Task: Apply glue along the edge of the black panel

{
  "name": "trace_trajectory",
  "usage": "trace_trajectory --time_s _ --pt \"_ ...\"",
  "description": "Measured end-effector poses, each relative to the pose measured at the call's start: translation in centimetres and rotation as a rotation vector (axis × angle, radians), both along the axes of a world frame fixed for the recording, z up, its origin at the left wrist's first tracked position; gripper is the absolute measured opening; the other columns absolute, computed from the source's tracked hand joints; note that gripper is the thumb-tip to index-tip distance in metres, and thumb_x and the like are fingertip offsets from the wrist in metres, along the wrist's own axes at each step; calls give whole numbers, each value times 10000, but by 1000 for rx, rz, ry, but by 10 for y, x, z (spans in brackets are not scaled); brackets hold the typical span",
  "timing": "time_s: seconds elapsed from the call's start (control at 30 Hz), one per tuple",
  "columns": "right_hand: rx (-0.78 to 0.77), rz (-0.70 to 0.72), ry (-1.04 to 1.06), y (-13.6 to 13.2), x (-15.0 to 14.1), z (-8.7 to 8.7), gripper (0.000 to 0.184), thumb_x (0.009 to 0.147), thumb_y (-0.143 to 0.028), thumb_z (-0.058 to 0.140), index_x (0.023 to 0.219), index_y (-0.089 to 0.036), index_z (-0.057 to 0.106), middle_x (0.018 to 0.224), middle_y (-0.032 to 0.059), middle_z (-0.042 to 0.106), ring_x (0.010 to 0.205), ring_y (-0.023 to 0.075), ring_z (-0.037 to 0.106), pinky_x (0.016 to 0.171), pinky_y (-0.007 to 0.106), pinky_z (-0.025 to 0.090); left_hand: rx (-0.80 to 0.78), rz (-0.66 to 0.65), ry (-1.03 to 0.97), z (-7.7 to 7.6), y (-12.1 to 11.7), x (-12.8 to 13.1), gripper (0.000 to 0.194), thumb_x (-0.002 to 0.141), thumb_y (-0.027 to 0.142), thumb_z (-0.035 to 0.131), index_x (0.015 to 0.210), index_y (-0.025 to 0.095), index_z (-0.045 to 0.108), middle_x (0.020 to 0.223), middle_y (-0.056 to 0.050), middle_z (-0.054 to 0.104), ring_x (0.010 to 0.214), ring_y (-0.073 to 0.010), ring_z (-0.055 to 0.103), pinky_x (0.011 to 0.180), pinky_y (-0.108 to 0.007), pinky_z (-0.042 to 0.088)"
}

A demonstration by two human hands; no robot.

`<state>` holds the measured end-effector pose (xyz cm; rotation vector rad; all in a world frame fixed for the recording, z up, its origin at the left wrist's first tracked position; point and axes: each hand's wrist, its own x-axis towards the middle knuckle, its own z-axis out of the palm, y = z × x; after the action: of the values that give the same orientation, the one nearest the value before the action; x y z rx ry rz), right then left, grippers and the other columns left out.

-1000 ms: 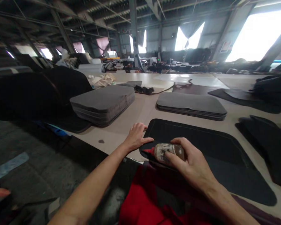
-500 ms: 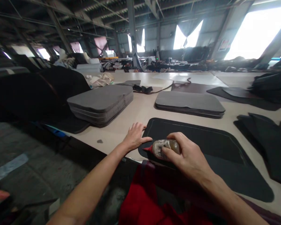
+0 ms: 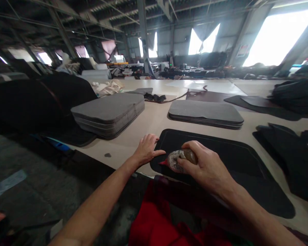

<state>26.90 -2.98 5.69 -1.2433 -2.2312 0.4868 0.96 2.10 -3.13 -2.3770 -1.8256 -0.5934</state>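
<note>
A black fabric panel (image 3: 220, 153) with a stitched border lies flat on the beige table (image 3: 149, 123) in front of me. My right hand (image 3: 207, 167) grips a small brown glue bottle (image 3: 181, 158) with a red nozzle, tilted down so the tip rests at the panel's near left corner. My left hand (image 3: 146, 148) lies flat, fingers spread, pressing that panel's left edge. A red cloth (image 3: 156, 222) hangs below the table edge at my lap.
A thick stack of grey foam pads (image 3: 109, 112) stands to the left, a thinner grey stack (image 3: 205, 112) behind the panel. Black fabric pieces (image 3: 287, 150) lie at the right, dark straps (image 3: 155, 98) further back. Black material (image 3: 28, 102) is piled at far left.
My right hand has drawn the bottle a little away from me along the panel's left corner, tilting it more upright. The left hand has hardly moved.
</note>
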Motion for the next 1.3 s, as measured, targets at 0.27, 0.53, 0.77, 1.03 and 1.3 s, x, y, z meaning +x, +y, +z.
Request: trace_trajectory --time_s 0.27,0.53,0.77,1.03,1.3 --pt "-5 -6 -18 -2 10 6 203 871 -340 583 1050 -246 592 976 9 639 784 198 585 696 322 380 -7 -8 -4 -2 2 -2 619 833 645 684 1225 199 508 1240 -87 556 1137 -285 500 951 -421 418" --pt "5 34 -8 0 -6 6 179 874 -301 603 1034 -221 597 1022 17 627 867 202 594 756 320 391 10 -21 5 -3 2 -3 613 845 658 656 1224 202 500 1236 -85 556 1134 -285 502 938 -423 422" --pt "-3 3 -72 -2 9 15 178 872 -308 597 1038 -243 599 987 1 623 807 191 581 699 308 362 26 -36 -4 -6 4 -4 608 842 652 661 1221 203 507 1220 -83 561 1115 -282 507 945 -422 421" --pt "-36 -52 -81 -7 47 18 159 870 -332 606 1015 -266 606 937 -21 642 777 180 563 656 300 334 36 -39 13 -7 7 -6 614 849 641 660 1226 182 505 1215 -95 562 1110 -291 513 934 -435 432" --pt "-79 -157 -107 -22 97 21 201 881 -397 598 1032 -266 613 962 -3 665 807 193 591 676 316 376 11 -28 34 -6 11 -8 591 858 646 641 1206 182 533 1211 -99 577 1108 -303 521 926 -435 444"
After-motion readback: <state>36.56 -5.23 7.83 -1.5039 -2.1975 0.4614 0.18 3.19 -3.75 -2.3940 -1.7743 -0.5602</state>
